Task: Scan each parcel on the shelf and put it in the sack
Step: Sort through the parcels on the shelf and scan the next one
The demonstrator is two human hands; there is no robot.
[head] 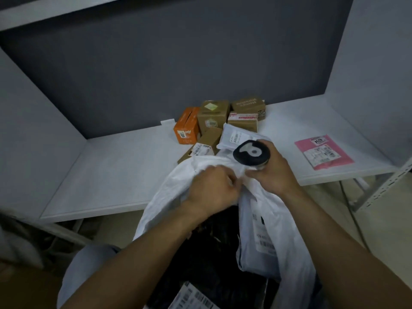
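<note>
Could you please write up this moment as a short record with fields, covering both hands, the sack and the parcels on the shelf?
left hand: grips the sack's rim
right hand: holds the scanner, also touching the rim
sack: white, mouth open, in front of the shelf
inside sack: labelled white mailer, dark parcels
on shelf: orange box, brown boxes and white pouch clustered; pink mailer apart on the right

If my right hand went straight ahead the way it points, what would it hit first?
Probably the white mailer parcel on the shelf, just beyond the scanner your right hand holds; depth is unclear.
</note>
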